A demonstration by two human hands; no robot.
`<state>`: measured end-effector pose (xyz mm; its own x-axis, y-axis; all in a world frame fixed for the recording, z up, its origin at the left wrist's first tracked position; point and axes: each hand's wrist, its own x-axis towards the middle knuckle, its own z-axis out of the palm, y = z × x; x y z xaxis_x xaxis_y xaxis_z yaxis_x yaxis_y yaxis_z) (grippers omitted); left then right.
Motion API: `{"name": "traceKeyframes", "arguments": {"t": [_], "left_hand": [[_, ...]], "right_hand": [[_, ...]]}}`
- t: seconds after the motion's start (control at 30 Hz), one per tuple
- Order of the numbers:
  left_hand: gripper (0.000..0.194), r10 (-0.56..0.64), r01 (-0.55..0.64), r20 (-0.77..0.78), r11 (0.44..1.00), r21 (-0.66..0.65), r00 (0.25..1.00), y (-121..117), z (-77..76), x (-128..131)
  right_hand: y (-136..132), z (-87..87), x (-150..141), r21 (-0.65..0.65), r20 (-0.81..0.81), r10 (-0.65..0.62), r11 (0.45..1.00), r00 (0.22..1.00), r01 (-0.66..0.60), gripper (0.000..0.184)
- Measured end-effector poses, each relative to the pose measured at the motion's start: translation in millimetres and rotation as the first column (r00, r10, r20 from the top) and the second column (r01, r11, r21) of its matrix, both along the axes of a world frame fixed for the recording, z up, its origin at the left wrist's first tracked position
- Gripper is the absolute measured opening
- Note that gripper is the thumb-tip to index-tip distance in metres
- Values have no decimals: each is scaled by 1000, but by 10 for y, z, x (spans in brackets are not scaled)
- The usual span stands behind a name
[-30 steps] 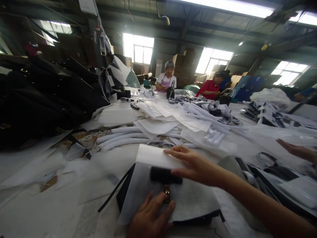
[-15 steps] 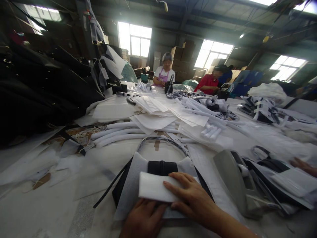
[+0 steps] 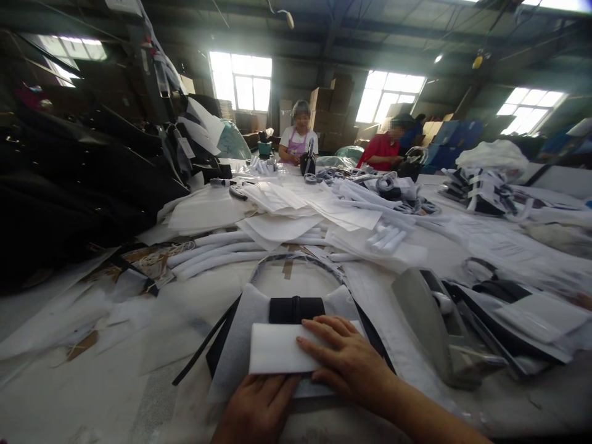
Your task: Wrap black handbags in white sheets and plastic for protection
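The left hand (image 3: 261,404) comes in low at the near edge of the bag (image 3: 219,348), back upward, fingers straight and close together, tips against the lower edge of the pad (image 3: 274,349); whether they grip that edge, I cannot tell from here. The right hand (image 3: 345,354) reaches in from the right, forearm slanting across the bag's near right corner, palm down, fingers loosely spread and laid over the pad's right half, not clenched.

Counting from the left, I see one dark heap (image 3: 78,179) beyond the bag to its left, one strap (image 3: 198,354) running out from the bag's left side, one pad on its front, one handle (image 3: 264,263) arching at its far end, one dispenser (image 3: 430,327) to its right, and one more bundle (image 3: 518,308) past that. Several tubes (image 3: 219,253) lie beyond the bag, too jumbled for me to count. Two people sit farther off behind it, one in a lilac apron (image 3: 297,147), one in a red top (image 3: 382,151).

The bag lies on the table (image 3: 115,394) in front of the wearer, black at both sides, under a thin whitish sheet (image 3: 238,361). A black band (image 3: 296,310) shows just beyond the pad, which is white, thick and oblong. The handle looks wrapped in clear film.
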<state>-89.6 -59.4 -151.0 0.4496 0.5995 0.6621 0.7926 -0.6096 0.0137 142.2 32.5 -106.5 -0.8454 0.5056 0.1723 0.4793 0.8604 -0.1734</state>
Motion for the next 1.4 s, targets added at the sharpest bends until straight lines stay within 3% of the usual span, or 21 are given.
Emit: {"name": "traceKeyframes", "arguments": {"t": [0.13,0.23,0.33,0.4,0.5,0.63,0.77,0.87,0.97,1.03,1.1,1.2,1.3,1.4], "left_hand": [[35,-19,21,-65,999,31,998,-114,54,-83],[22,-38,37,18,998,46,999,-171,239,-61],[22,-85,84,40,996,22,996,-68,451,83],[32,-70,68,-38,997,-45,997,69,487,184],[44,9,-24,-133,994,-109,991,240,328,235],[50,-3,-28,-204,988,-151,979,265,64,154],[57,-26,-4,-228,991,-131,973,222,38,101],[66,-34,6,-248,993,-114,968,223,58,103],[62,-18,-6,-236,995,-104,972,234,38,117],[56,-3,-16,-215,996,-88,977,240,17,128],[51,7,-21,-206,998,-63,979,246,3,136],[48,13,-19,-213,999,-29,977,258,0,141],[47,12,-15,-225,1000,-13,974,265,6,141],[47,12,-13,-243,1000,-2,970,269,9,139]], "right_hand": [[-12,-10,2,-2,-30,1,1000,1000,-1,53],[-17,-41,2,7,-72,2,1000,997,-2,53],[-23,-58,-9,19,-123,-21,1000,992,23,48],[-31,-55,-17,5,-152,-47,999,987,49,43],[-44,-58,-18,-8,-185,-58,998,981,58,42],[-70,-128,10,72,-335,18,997,942,7,39],[-169,-181,94,237,-336,47,971,941,37,39],[-370,-197,239,287,-301,23,956,953,67,46],[-662,-267,420,199,-443,-85,961,893,190,46],[-844,-344,502,-30,-526,-277,951,804,308,30],[-965,-414,519,-376,-463,-529,844,711,382,18],[-1011,-435,428,-774,-269,-758,537,595,334,41],[-970,-337,267,-925,-231,-859,340,456,172,44],[-942,-195,114,-968,-249,-925,229,287,-100,36]]}}
